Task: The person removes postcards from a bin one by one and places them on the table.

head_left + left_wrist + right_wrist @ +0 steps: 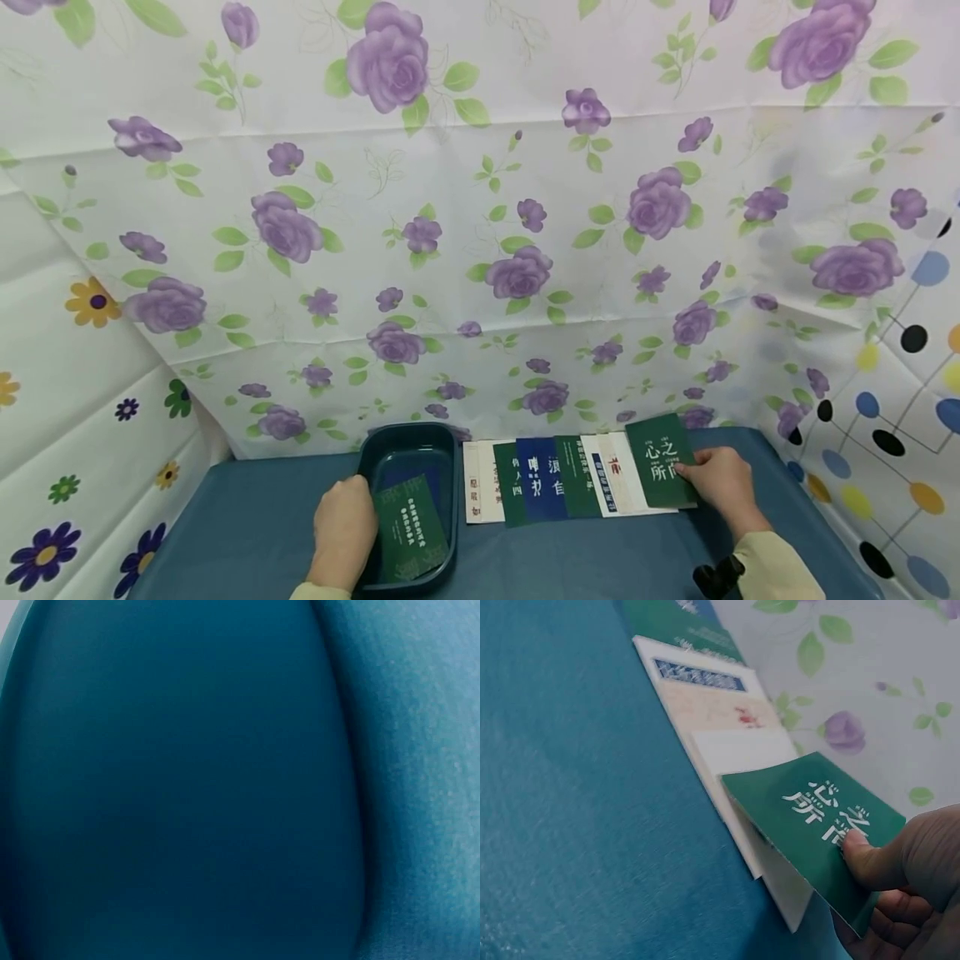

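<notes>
My right hand point(723, 483) pinches a green card point(660, 458) with white Chinese characters by its right edge, thumb on top. In the right wrist view, this card point(817, 817) is tilted over the right end of a row of overlapping cards point(543, 479). The row mixes white, green and blue ones. My left hand point(345, 529) grips the left rim of a dark teal tray point(452, 467). Inside the tray lie a green card point(412, 529) with white writing and a dark blue piece partly under it. The left wrist view is filled by the tray's smooth wall point(180, 780).
A blue-teal cloth point(570, 558) covers the table. Behind it hangs a white sheet point(465, 192) with purple roses. Patterned sheets also close off the left and right sides. A small black object point(718, 577) sits at the right sleeve.
</notes>
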`<state>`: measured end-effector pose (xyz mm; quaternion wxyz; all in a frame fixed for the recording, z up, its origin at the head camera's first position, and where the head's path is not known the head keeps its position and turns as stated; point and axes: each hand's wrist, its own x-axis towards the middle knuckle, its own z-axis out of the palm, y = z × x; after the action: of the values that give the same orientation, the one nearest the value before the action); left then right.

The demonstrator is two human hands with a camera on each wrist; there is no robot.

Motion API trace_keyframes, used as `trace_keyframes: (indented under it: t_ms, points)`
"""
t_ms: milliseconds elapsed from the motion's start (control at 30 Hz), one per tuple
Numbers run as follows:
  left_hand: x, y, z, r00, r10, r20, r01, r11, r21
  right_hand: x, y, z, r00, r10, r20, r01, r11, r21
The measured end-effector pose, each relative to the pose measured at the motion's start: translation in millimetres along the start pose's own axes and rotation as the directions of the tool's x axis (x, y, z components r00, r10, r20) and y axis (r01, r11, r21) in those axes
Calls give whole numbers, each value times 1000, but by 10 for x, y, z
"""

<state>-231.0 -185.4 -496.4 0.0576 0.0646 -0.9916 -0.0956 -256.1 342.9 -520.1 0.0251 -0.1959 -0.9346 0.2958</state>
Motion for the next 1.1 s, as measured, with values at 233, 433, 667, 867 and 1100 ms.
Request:
trace_keyframes:
  t_ms: [233, 433, 667, 867, 1100]
  points:
    - [12, -5, 11, 1000, -4, 23, 4, 1000, -2, 1, 65, 94, 999, -26, -31, 25, 999, -47]
    - [8, -4, 17, 1000, 0, 13, 0, 1000, -8, 4, 81, 163, 995, -41, -89, 31, 993, -115]
    - [8, 1, 6, 1000, -1, 3, 1, 1000, -8, 9, 81, 183, 992, -66, -106, 51, 989, -137]
    - [3, 4, -11, 1000, -9, 27, 9, 1000, -14, 20, 103, 201, 990, -80, -118, 63, 988, -141]
    - [-8, 0, -21, 1000, 2, 28, -2, 1000, -22, 9, 85, 222, 986, -78, -149, 56, 987, -148]
